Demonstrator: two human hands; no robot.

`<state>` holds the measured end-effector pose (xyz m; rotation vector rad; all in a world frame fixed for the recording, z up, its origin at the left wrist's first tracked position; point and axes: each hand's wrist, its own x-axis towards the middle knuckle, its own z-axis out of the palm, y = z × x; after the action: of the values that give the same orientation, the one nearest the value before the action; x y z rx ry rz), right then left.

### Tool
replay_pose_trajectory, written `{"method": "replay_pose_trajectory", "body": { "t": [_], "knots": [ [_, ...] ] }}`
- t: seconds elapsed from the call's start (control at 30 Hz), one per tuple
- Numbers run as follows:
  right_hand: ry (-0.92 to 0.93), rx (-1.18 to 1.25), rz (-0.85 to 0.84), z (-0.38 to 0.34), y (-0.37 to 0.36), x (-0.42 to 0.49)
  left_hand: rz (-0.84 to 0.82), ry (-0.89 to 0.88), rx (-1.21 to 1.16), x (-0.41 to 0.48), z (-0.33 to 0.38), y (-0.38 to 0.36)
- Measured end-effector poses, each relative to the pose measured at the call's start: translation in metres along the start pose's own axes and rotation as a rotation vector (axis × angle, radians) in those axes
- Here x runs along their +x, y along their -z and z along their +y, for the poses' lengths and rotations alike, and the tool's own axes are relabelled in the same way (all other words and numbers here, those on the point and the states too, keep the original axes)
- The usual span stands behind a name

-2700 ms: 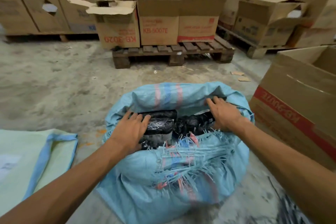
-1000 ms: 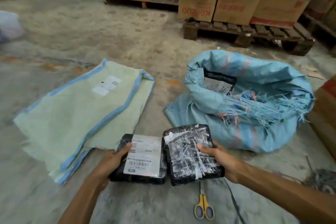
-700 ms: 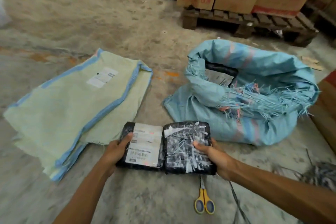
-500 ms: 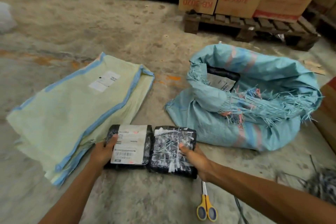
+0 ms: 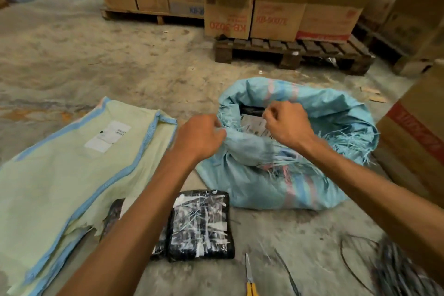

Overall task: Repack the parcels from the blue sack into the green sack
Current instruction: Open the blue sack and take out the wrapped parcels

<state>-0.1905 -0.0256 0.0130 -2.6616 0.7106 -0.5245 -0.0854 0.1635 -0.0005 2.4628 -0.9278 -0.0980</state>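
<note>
— On the floor straight ahead, what is being held?

— The blue sack (image 5: pixel 300 175) is being gripped at its frayed near rim by both hands. The left hand (image 5: pixel 199 137) is being closed on the rim's left end. The right hand (image 5: pixel 287 127) is being curled on the same rim further right, with a fold of cloth between the two.

— And where are the parcels being kept?

— A labelled parcel (image 5: pixel 252 124) is being shown inside the open mouth, between the hands. A taped parcel (image 5: pixel 200 224) and a second parcel (image 5: pixel 113 214) are being left side by side on the floor, nearer than the sack. The second is being partly hidden by the left forearm. The green sack (image 5: pixel 60 170) is being left flat to the left, its ragged edge just beside that second parcel.

— Anything else?

— Scissors (image 5: pixel 249 279) are being left near the taped parcel, and cardboard boxes (image 5: pixel 276 19) are being stored on a pallet (image 5: pixel 295 51) behind.
</note>
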Motion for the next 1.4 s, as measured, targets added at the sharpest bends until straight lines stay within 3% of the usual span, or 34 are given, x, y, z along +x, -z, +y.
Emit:
{"method": "replay_pose_trajectory", "body": {
  "t": [0.07,0.17,0.27,0.37,0.5,0.67,0.77,0.83,1.0,1.1,1.17,1.27,1.4],
  "knots": [
    [0.003,-0.144,0.002,0.041,0.011,0.027,0.041,-0.217,-0.118,0.032,0.045,-0.013],
    [-0.068,-0.25,-0.294,0.097,0.01,0.044,-0.078,-0.359,-0.13,0.085,0.091,-0.057],
    [-0.145,-0.279,-0.443,0.137,-0.011,0.038,-0.247,-0.296,0.126,0.127,0.096,-0.104],
    [-0.183,-0.278,-0.493,0.163,-0.027,0.035,-0.153,-0.259,0.262,0.149,0.082,-0.136],
    [-0.129,-0.299,-0.755,0.166,-0.044,0.036,-0.051,-0.296,0.4,0.164,0.06,-0.156],
    [-0.098,-0.235,-0.612,0.161,-0.064,0.05,-0.037,-0.377,0.54,0.188,0.053,-0.167],
    [-0.055,-0.208,-0.892,0.157,-0.078,0.066,-0.103,-0.401,0.616,0.203,0.061,-0.171],
    [-0.063,-0.21,-0.994,0.159,-0.091,0.07,-0.166,-0.377,0.629,0.213,0.063,-0.173],
    [-0.121,-0.155,-0.83,0.171,-0.103,0.063,-0.14,-0.378,0.687,0.225,0.071,-0.176],
    [-0.077,-0.129,-0.887,0.184,-0.108,0.062,-0.269,-0.374,0.732,0.208,0.073,-0.19],
    [-0.073,-0.1,-0.927,0.189,-0.11,0.056,-0.319,-0.332,0.636,0.194,0.071,-0.2],
    [-0.083,-0.03,-0.834,0.176,-0.086,0.042,-0.258,-0.309,0.496,0.184,0.073,-0.191],
    [-0.065,0.082,-0.568,0.155,-0.032,0.035,-0.224,-0.24,0.27,0.189,0.078,-0.151]
  ]
}}
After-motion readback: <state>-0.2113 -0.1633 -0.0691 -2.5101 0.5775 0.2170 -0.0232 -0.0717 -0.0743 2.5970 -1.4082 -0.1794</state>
